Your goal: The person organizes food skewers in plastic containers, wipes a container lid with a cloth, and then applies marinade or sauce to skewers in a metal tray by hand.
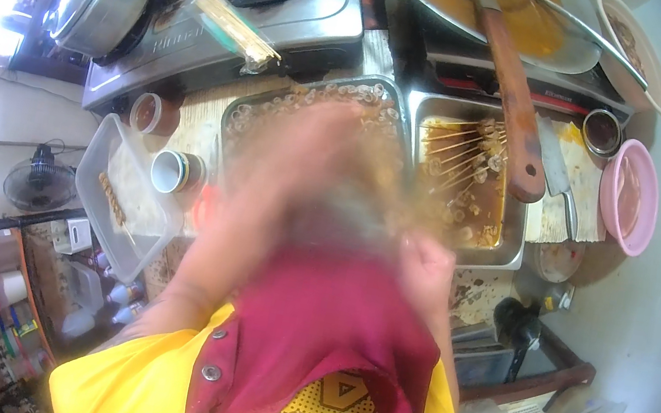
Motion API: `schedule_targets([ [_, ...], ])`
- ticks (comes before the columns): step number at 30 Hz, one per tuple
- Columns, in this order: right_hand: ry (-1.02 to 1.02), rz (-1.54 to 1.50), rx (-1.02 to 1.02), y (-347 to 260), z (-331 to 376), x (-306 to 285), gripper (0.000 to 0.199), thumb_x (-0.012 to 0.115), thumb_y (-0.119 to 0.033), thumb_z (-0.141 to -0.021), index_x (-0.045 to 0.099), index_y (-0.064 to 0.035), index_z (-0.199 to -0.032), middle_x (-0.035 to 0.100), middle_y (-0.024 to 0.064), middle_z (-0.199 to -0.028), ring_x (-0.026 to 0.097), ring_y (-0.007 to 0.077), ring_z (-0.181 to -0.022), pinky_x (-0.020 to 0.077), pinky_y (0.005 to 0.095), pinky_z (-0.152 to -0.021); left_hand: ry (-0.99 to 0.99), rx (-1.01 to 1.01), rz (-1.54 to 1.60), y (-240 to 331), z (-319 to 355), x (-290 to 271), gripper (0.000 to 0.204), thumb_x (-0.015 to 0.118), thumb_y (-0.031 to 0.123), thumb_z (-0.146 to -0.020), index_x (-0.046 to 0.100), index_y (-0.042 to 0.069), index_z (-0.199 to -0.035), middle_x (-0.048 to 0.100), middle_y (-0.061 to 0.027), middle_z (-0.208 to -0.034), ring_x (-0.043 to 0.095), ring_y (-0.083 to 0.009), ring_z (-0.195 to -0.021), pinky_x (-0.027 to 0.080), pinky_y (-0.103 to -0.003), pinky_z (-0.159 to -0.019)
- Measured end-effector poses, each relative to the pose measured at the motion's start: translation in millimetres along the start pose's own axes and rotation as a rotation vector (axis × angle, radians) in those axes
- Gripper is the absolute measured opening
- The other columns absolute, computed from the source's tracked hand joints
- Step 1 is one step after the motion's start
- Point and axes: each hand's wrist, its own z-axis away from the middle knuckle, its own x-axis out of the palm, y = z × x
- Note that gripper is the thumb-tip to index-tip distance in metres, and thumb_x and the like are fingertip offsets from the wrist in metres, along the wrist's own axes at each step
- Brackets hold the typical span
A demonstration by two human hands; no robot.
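My left hand (306, 145) is smeared by motion over the metal tray (227, 119) of small, pale, ring-shaped food pieces (302, 93). How its fingers lie cannot be made out. Lower and to the right, my right hand (427, 259) is closed beside the near left corner of a second metal tray (507, 259); whatever is in its fingers is hidden by blur. A brownish blur lies between the two hands. In the second tray, several skewers with food pieces (468, 156) fan out in brown sauce.
A wooden handle (509, 96) reaches from the pan (587, 31) of orange-brown sauce over the second tray. A knife (562, 172) lies beside the pink bowl (650, 201). At left stand a plastic container (140, 257), a cup (170, 171) and a gas stove (318, 23) with bundled sticks (234, 28).
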Motion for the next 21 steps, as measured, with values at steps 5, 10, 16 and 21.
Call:
schedule_targets([
  [5, 0.013, -0.033, -0.005, 2, -1, 4, 0.014, 0.063, -0.009, -0.091, 0.067, 0.0039, -0.094, 0.064, 0.0163, -0.072, 0.063, 0.0153, -0.064, 0.0485, 0.0283, -0.062, -0.016, -0.016, 0.010, -2, 1, -1, 0.017, 0.065, 0.013, -0.091, 0.065, 0.006, -0.106, 0.069, -0.0054, -0.099, 0.066, -0.0184, -0.092, 0.055, -0.031, -0.077],
  [10, -0.037, -0.054, 0.039, 4, -5, 9, 0.014, 0.061, -0.008, -0.092, 0.066, 0.0042, -0.096, 0.064, 0.0110, -0.073, 0.058, 0.0113, -0.066, 0.0468, 0.0270, -0.063, -0.028, -0.011, 0.024, -4, 3, 1, 0.018, 0.063, 0.014, -0.092, 0.064, 0.005, -0.107, 0.069, -0.0073, -0.101, 0.066, -0.0197, -0.094, 0.055, -0.032, -0.079],
  [16, -0.003, -0.158, 0.033, 6, -11, 13, 0.015, 0.060, -0.009, -0.094, 0.067, 0.0044, -0.095, 0.064, 0.0046, -0.078, 0.056, 0.0093, -0.073, 0.0458, 0.0253, -0.067, -0.062, 0.011, 0.073, -2, 1, 12, 0.019, 0.060, 0.016, -0.094, 0.063, 0.004, -0.109, 0.069, -0.0095, -0.103, 0.067, -0.0214, -0.096, 0.055, -0.032, -0.081],
  [21, -0.002, -0.221, 0.056, 15, -9, 16, 0.015, 0.059, -0.008, -0.094, 0.067, 0.0049, -0.096, 0.063, 0.0043, -0.078, 0.056, 0.0090, -0.072, 0.0461, 0.0246, -0.068, -0.102, 0.046, 0.107, -8, 6, 18, 0.020, 0.058, 0.017, -0.096, 0.062, 0.003, -0.110, 0.069, -0.0114, -0.105, 0.067, -0.0227, -0.098, 0.055, -0.033, -0.082],
])
